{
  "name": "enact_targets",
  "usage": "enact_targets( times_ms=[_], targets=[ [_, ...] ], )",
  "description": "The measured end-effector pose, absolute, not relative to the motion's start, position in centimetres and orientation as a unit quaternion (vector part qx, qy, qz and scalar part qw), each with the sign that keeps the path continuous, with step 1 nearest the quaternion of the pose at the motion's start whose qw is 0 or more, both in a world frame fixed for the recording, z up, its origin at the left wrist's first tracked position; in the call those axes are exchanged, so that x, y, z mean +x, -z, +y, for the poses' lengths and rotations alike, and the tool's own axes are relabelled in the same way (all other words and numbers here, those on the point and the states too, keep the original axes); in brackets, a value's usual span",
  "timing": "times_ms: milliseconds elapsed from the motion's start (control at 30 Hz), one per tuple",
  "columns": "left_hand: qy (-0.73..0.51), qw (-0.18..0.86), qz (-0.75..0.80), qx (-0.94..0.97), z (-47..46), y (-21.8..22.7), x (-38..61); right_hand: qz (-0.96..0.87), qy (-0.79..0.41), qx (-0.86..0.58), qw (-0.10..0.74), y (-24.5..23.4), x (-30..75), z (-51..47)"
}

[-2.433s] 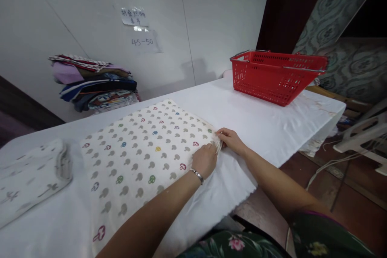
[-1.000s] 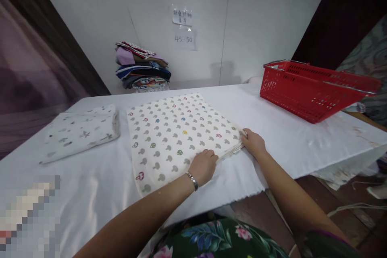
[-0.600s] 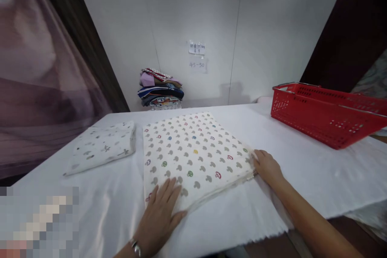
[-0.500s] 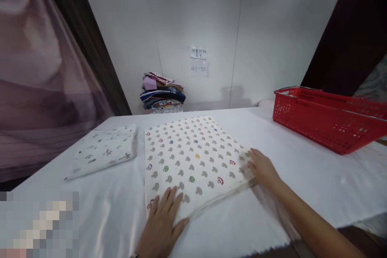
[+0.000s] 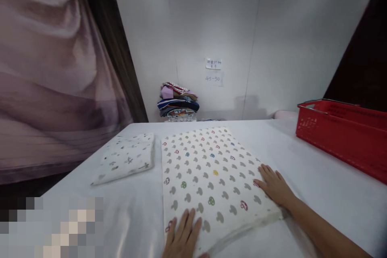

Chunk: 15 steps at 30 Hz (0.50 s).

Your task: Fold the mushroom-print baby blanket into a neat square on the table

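Nearest the camera, the person's left hand [image 5: 183, 238] lies palm down at the near left corner of a cream, roughly four-sided fabric piece printed with grey and coloured mushrooms [image 5: 208, 169]; its fingers are extended and slightly parted, pressing on the surface and gripping nothing; the lower part of this hand is cut off by the picture's bottom edge; the right hand [image 5: 275, 185] rests on the right margin of the same fabric, fingers stretched out, thumb set apart, likewise with nothing clasped; the fabric lies flat at the centre of a table spread with a smooth, glossy white cover [image 5: 136, 199]; its near edge shows layers, somewhat blurred; to its left, just beside it and not touching, lies a folded white cloth with small grey and dark plant motifs [image 5: 127, 157]; to the right, well apart from the fabric, stands a red perforated plastic basket with metal handles [image 5: 341, 133], partly out of view; beyond the far table edge is a stack of folded multicoloured textiles [image 5: 178, 102]; a draped pinkish-mauve curtain [image 5: 45, 68] hangs at left; two handwritten paper notes [image 5: 213, 63], the lower reading "45-50", are fixed to the pale panelled wall [image 5: 211, 16] behind.
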<state>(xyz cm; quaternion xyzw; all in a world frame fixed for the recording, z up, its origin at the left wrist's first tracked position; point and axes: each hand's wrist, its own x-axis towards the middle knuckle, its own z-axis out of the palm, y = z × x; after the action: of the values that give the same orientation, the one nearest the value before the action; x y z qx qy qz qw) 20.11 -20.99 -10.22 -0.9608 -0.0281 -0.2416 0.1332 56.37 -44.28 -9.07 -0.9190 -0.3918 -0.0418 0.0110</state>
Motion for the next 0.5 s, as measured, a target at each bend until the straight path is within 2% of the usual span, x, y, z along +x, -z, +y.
enact_targets(
  times_ms=[100,200,300,400,500],
  targets=[
    [0.217,0.055,-0.059,-0.973,-20.3,8.7,20.2,-0.423,0.073,-0.903,0.005,9.3,56.7,-43.8],
    [0.168,-0.012,-0.165,-0.972,-18.7,5.6,21.9,-0.476,0.108,-0.873,0.023,8.6,57.5,-41.6],
    [0.111,-0.035,-0.256,-0.960,-16.1,3.8,24.2,-0.467,0.077,-0.880,0.044,8.2,58.7,-38.9],
    [0.064,-0.059,-0.311,-0.947,-14.1,4.6,25.2,-0.454,0.031,-0.890,0.038,9.0,60.4,-37.8],
    [0.070,-0.064,-0.307,-0.947,-13.5,6.3,24.7,-0.478,0.024,-0.878,0.033,10.5,61.7,-38.3]
  ],
)
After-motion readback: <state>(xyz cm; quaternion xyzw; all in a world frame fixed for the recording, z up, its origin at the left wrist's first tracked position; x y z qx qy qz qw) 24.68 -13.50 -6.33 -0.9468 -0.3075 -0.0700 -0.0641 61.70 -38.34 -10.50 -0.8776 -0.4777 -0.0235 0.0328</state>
